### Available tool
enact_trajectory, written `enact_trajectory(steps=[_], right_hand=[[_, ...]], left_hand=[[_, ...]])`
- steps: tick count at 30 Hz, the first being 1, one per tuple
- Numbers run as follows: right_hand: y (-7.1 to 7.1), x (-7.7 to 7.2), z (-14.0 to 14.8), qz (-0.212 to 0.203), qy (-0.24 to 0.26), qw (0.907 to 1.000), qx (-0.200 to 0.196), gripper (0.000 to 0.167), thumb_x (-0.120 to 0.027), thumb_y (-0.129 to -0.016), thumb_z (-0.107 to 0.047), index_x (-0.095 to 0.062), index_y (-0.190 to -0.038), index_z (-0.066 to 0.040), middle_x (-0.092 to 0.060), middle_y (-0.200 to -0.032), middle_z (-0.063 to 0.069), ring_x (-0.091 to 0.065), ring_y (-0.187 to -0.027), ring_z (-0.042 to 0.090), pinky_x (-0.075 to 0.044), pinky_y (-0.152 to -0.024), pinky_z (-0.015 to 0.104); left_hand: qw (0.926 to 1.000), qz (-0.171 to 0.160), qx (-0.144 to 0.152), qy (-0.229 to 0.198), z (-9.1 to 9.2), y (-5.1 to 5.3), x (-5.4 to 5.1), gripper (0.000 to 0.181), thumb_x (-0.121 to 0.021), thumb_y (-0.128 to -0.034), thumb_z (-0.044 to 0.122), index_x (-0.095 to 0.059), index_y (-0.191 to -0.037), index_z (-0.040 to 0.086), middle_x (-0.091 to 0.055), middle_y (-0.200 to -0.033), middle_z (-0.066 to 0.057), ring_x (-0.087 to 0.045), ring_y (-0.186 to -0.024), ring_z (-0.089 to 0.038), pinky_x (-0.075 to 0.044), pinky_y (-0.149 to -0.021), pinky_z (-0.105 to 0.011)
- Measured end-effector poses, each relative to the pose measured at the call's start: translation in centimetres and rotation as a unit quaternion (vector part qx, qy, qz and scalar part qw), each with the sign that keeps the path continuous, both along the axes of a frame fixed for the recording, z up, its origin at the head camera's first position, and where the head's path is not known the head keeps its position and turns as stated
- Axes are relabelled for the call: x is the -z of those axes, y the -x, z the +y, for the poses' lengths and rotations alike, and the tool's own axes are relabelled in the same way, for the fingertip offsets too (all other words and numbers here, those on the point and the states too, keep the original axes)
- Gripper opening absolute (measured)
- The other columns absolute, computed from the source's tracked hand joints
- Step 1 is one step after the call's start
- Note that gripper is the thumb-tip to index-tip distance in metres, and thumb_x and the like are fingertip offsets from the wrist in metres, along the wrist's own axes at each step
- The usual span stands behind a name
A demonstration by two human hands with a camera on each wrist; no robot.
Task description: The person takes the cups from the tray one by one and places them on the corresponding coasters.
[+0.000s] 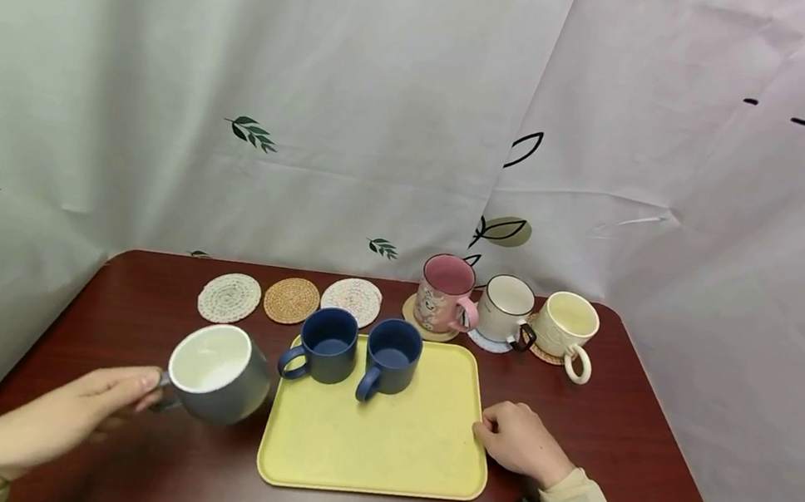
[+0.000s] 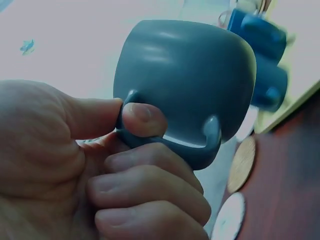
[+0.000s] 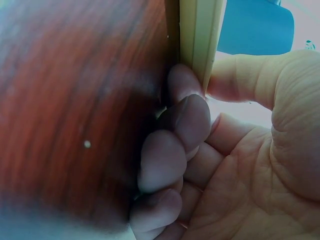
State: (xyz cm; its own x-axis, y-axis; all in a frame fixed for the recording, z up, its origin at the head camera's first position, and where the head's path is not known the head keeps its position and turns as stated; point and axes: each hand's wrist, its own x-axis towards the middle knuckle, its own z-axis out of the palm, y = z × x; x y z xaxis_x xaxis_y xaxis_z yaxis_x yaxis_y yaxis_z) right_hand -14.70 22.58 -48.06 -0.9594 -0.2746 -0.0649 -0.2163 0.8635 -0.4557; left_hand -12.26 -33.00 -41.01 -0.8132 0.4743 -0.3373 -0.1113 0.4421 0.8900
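Observation:
My left hand [image 1: 104, 394] grips a grey mug [image 1: 235, 389] by its handle, left of the yellow tray [image 1: 378, 449]. The mug tilts, its white inside facing the head camera. In the left wrist view, the thumb and index finger pinch the handle [image 2: 200, 155] near one end, the other fingers curled beside it. My right hand [image 1: 522, 442] pinches the tray's right rim; in the right wrist view, the thumb and fingers lie on either side of the rim [image 3: 197, 40]. Two navy mugs, one at the corner [image 1: 330, 351] and one beside it [image 1: 395, 359], stand toward the tray's back left.
Three round coasters, whitish [image 1: 229, 298], tan [image 1: 291, 301] and pale pink [image 1: 351, 302], lie along the back left. At the back right, a pink mug [image 1: 433, 305], a white mug [image 1: 500, 313] and a cream mug [image 1: 563, 321] stand on coasters. A cloth curtain [image 1: 359, 112] hangs behind the table.

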Motion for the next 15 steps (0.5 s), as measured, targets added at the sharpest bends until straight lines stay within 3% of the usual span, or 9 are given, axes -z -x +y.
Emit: enact_trajectory(steps=[2, 3, 6, 11, 14, 15], right_hand=[[0.0, 0.0, 0.0, -0.002, 0.0, 1.0, 0.001, 0.046, -0.067, -0.091, -0.012, -0.044, -0.052, -0.021, -0.031, -0.048, -0.016, -0.032, -0.046, 0.002, -0.028, -0.048, 0.02], [0.0, 0.0, 0.0, -0.003, 0.0, 1.0, 0.002, 0.046, -0.067, -0.091, -0.012, -0.045, -0.052, -0.021, -0.031, -0.048, -0.016, -0.032, -0.046, 0.002, -0.028, -0.048, 0.02], [-0.1, 0.0, 0.0, -0.003, 0.001, 1.0, 0.005, 0.046, -0.067, -0.091, -0.012, -0.045, -0.052, -0.021, -0.032, -0.048, -0.015, -0.032, -0.046, 0.002, -0.028, -0.048, 0.02], [-0.1, -0.1, 0.0, -0.003, 0.0, 1.0, 0.006, 0.045, -0.066, -0.091, -0.012, -0.045, -0.052, -0.021, -0.032, -0.048, -0.015, -0.032, -0.046, 0.002, -0.028, -0.048, 0.02], [-0.1, -0.1, 0.0, -0.005, 0.001, 1.0, 0.005, 0.045, -0.066, -0.091, -0.012, -0.045, -0.052, -0.021, -0.032, -0.048, -0.015, -0.032, -0.046, 0.002, -0.027, -0.048, 0.02], [-0.1, -0.1, 0.0, -0.006, 0.002, 1.0, 0.005, 0.045, -0.065, -0.091, -0.012, -0.045, -0.052, -0.021, -0.032, -0.048, -0.015, -0.032, -0.046, 0.002, -0.027, -0.048, 0.02]], left_hand=[[0.9996, 0.01, -0.023, 0.01, -0.6, 0.8, -0.5, 0.041, -0.023, -0.1154, 0.03, -0.057, -0.105, 0.011, -0.055, -0.081, 0.01, -0.051, -0.072, 0.005, -0.045, -0.058, -0.024], [0.9991, 0.015, -0.037, 0.015, -0.7, 1.3, -0.7, 0.04, -0.024, -0.1153, 0.032, -0.054, -0.1, 0.011, -0.049, -0.075, 0.01, -0.042, -0.062, -0.002, -0.04, -0.052, -0.028], [0.9951, 0.035, -0.084, 0.04, -0.8, 3.0, -1.0, 0.042, -0.026, -0.1143, 0.04, -0.047, -0.095, 0.009, -0.034, -0.069, 0.008, -0.025, -0.056, -0.014, -0.03, -0.047, -0.038], [0.9839, 0.056, -0.137, 0.1, -0.5, 5.8, -0.5, 0.051, -0.026, -0.1117, 0.051, -0.048, -0.104, 0.005, -0.044, -0.08, 0.004, -0.044, -0.069, -0.009, -0.041, -0.06, -0.033], [0.9818, 0.061, -0.151, 0.098, -0.4, 7.3, 0.1, 0.051, -0.025, -0.1112, 0.052, -0.05, -0.102, 0.009, -0.043, -0.078, 0.006, -0.044, -0.07, -0.008, -0.04, -0.062, -0.033], [0.9813, 0.062, -0.159, 0.09, -0.3, 7.8, 0.4, 0.05, -0.026, -0.1106, 0.054, -0.049, -0.098, 0.011, -0.036, -0.074, 0.007, -0.036, -0.065, -0.008, -0.035, -0.059, -0.034]])
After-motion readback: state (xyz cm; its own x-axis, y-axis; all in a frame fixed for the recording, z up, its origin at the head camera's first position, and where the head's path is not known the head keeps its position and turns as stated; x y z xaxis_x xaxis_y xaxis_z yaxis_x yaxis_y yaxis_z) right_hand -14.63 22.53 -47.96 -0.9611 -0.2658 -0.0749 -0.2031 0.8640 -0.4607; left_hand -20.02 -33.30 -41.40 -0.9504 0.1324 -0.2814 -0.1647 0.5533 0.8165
